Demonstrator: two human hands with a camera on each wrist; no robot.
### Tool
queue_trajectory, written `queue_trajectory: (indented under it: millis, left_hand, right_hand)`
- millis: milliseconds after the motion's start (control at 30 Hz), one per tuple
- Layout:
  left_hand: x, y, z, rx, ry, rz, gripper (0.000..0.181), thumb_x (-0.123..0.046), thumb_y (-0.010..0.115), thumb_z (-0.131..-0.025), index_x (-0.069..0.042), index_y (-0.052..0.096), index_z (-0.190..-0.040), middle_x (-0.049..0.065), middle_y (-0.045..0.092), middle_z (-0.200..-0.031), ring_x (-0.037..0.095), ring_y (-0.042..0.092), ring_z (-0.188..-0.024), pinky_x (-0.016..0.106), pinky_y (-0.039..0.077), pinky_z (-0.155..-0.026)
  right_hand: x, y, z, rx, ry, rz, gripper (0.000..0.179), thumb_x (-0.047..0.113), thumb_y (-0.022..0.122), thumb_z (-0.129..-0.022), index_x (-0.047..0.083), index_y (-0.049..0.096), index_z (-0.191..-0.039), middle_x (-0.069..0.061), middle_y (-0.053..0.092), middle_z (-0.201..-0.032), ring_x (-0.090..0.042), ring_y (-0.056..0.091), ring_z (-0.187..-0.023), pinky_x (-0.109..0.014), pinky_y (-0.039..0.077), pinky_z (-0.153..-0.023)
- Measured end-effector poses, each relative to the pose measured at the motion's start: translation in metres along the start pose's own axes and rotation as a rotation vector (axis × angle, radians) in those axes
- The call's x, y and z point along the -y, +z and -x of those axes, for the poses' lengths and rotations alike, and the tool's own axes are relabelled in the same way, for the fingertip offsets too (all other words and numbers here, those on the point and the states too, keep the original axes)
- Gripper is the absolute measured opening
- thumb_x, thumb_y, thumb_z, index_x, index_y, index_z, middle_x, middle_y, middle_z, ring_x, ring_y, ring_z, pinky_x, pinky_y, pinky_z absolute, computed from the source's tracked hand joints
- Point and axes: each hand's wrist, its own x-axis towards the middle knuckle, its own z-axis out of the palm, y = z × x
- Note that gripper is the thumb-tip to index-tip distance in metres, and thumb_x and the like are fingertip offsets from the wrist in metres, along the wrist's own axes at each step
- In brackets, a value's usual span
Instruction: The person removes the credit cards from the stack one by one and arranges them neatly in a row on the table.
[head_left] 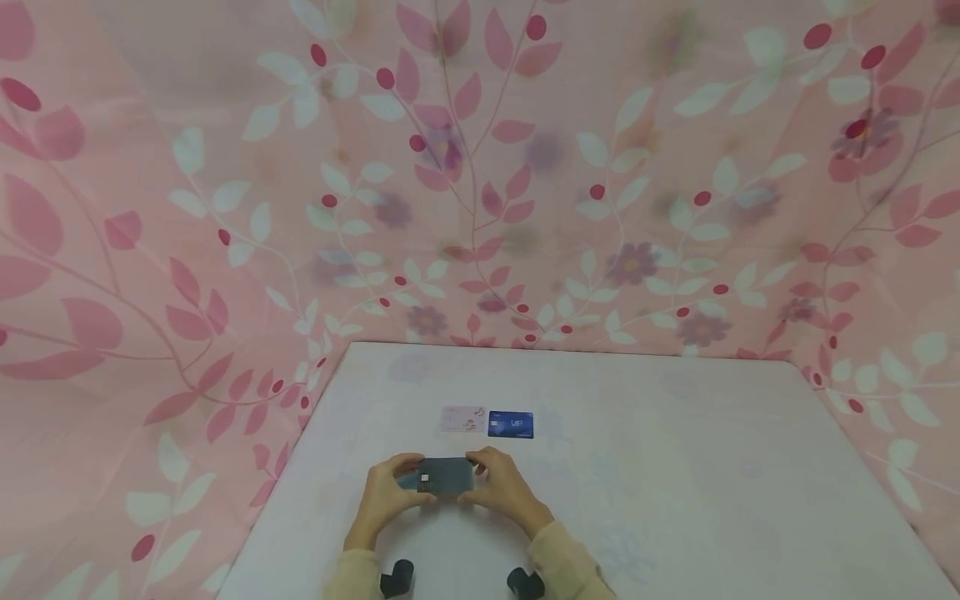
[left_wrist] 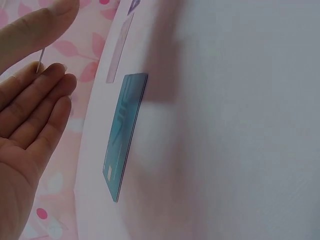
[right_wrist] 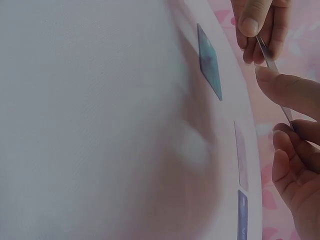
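Note:
Above the table, both hands hold a dark grey-green card (head_left: 452,477) with a small chip and VIP lettering at its left. My left hand (head_left: 384,493) pinches its left end between thumb and fingers; my right hand (head_left: 508,490) grips the other end the same way. Seen from the right wrist, this card is a thin, edge-on strip (right_wrist: 271,61) between the hands. A teal card (left_wrist: 125,131) lies flat on the table below; the held card partly hides it in the head view. Beyond the hands lie a pale pink card (head_left: 459,419) and a blue VIP card (head_left: 511,425), side by side.
The white table (head_left: 697,467) reaches back to a pink floral curtain (head_left: 480,208) that also hangs along its left and right sides. Two black devices (head_left: 398,577) show near the sleeves at the bottom of the head view.

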Motion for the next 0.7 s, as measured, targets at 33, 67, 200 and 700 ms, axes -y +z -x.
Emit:
queue_trajectory:
  millis: [33,67,200,700]
  left_hand:
    - [-0.001,0.001,0.0,-0.003,0.0,-0.004,0.06,-0.004,0.09,-0.048,-0.003,0.068,-0.104,0.012,0.07,-0.1,0.031,0.066,-0.094,0.046,0.052,-0.086]
    - [-0.002,0.002,0.001,-0.002,-0.002,-0.005,0.06,-0.004,0.09,-0.048,-0.003,0.068,-0.104,0.012,0.07,-0.101,0.03,0.066,-0.094,0.046,0.052,-0.086]
    - [-0.005,0.005,0.003,0.007,-0.008,-0.002,0.061,-0.007,0.09,-0.05,-0.003,0.067,-0.106,0.013,0.069,-0.102,0.031,0.065,-0.096,0.05,0.049,-0.089]
    - [-0.015,0.018,0.006,0.018,0.054,0.003,0.061,-0.007,0.09,-0.05,0.003,0.066,-0.106,0.016,0.068,-0.104,0.033,0.066,-0.095,0.047,0.052,-0.086]
  right_hand:
    - [0.0,-0.001,0.001,-0.005,-0.005,-0.002,0.06,0.014,0.087,-0.062,-0.01,0.062,-0.11,-0.013,0.066,-0.097,-0.019,0.061,-0.078,-0.021,0.051,-0.066]
    - [-0.001,-0.001,0.002,-0.009,-0.006,-0.004,0.06,0.014,0.087,-0.062,-0.01,0.062,-0.111,-0.013,0.066,-0.097,-0.019,0.061,-0.078,-0.021,0.051,-0.067]
    - [0.0,-0.006,0.006,-0.016,-0.004,-0.015,0.061,0.013,0.087,-0.062,-0.01,0.061,-0.111,-0.014,0.065,-0.098,-0.022,0.062,-0.079,-0.022,0.051,-0.067]
    - [-0.006,-0.016,0.019,-0.046,0.016,-0.062,0.059,0.008,0.086,-0.061,-0.009,0.061,-0.112,-0.018,0.065,-0.1,-0.022,0.061,-0.08,-0.022,0.052,-0.065]
